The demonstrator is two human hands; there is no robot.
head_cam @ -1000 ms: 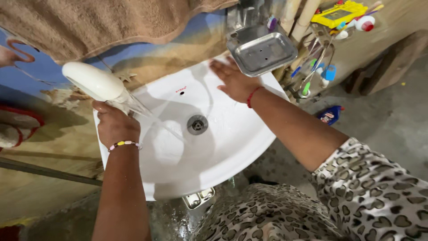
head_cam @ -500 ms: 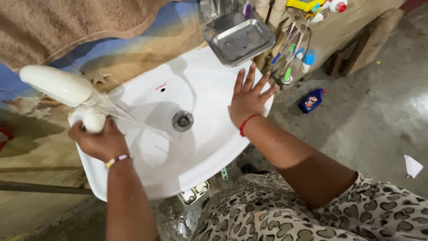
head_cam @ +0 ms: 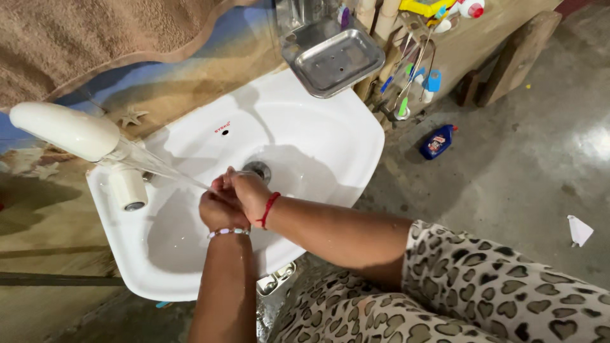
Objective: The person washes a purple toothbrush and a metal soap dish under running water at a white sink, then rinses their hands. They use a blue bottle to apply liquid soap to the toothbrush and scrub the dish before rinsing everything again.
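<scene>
My left hand [head_cam: 216, 213], with a bead bracelet at the wrist, and my right hand [head_cam: 249, 190], with a red thread at the wrist, are pressed together over the white sink [head_cam: 330, 133]. The right hand is curled over the left. A thin stream of water [head_cam: 162, 170] runs from the white tap [head_cam: 63, 130] onto the fingers. Neither hand holds an object. The drain [head_cam: 258, 169] lies just beyond the hands. A short white knob [head_cam: 127, 187] stands under the tap.
A steel soap dish [head_cam: 333, 60] hangs above the sink's far edge. A brown towel [head_cam: 82, 38] hangs at the upper left. Toothbrushes and small items [head_cam: 413, 76] sit in a holder on the right. A blue bottle [head_cam: 437, 141] and a paper scrap [head_cam: 579, 230] lie on the floor.
My left hand left the tap knob and my right hand left the sink rim. Both came together under the running water at the middle of the basin.
</scene>
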